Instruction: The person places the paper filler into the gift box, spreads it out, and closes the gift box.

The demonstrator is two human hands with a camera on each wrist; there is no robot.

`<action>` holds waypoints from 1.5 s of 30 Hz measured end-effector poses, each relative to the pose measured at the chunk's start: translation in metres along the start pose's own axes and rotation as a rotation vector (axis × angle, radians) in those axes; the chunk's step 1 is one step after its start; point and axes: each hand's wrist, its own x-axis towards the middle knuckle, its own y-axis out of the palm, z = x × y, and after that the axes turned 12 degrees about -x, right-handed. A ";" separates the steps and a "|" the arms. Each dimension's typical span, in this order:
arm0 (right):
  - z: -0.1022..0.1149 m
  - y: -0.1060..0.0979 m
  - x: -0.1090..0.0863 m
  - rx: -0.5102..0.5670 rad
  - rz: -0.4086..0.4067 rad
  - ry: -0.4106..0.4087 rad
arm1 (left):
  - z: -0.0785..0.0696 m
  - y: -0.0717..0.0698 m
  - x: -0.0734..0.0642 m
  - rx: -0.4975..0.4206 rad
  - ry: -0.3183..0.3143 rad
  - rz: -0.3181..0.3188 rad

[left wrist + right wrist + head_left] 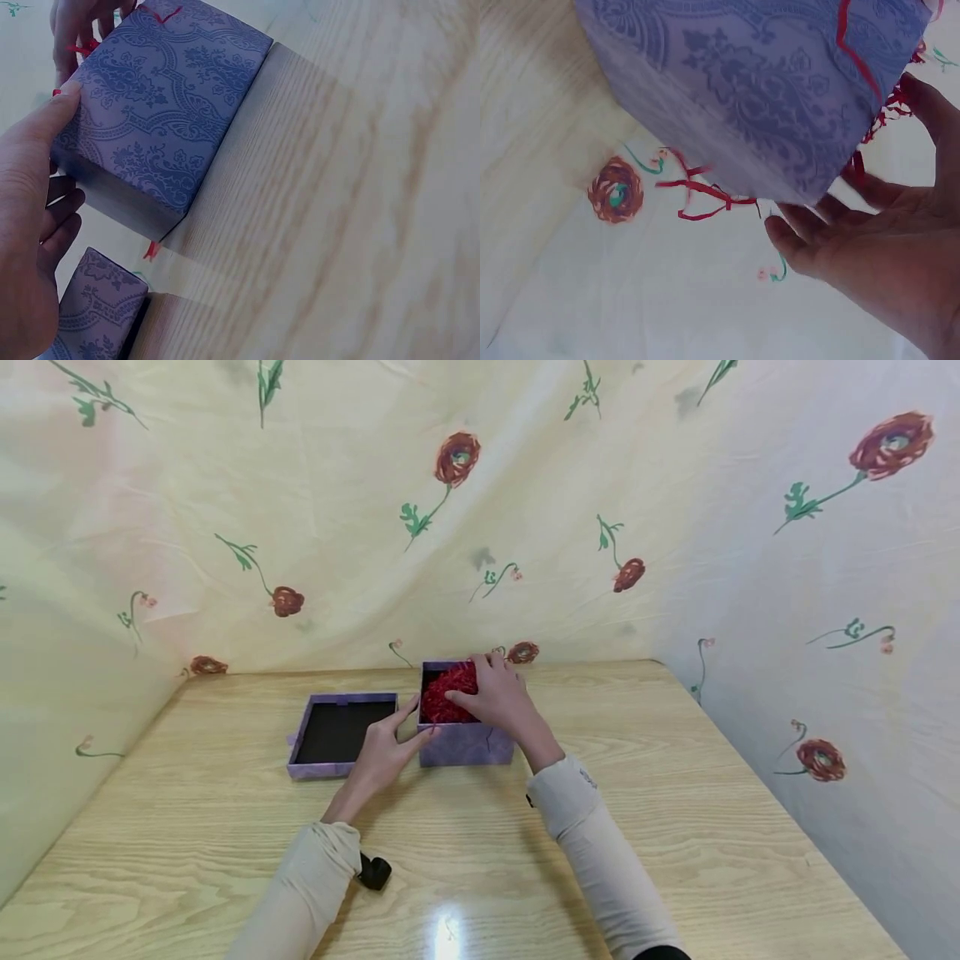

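A purple patterned box (465, 747), lidless, stands near the back of the table, filled with red shredded paper (444, 697). My left hand (381, 756) holds the box at its front left corner, the thumb on the front rim and the fingers along the left side. Over the right part of the box, my right hand (501, 695) rests on the shreds with its fingers spread. Its thumb touches the red strands (889, 112) in the right wrist view. Some strands hang over the rim. The right fingertips are partly hidden behind the box.
Left of the box lies its lid (322, 771), turned up with the black inside showing. The wooden table (675, 827) meets a flowered cloth (360, 527) close behind the box and at both sides.
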 end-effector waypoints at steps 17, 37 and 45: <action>0.004 0.017 0.007 -0.187 0.043 -0.018 | 0.004 -0.001 -0.004 0.008 0.011 -0.010; 0.009 0.024 0.016 -0.020 0.250 0.092 | 0.004 0.001 -0.004 0.000 0.014 0.007; 0.003 0.025 0.022 0.018 0.286 0.084 | -0.001 0.002 -0.003 -0.006 -0.002 0.006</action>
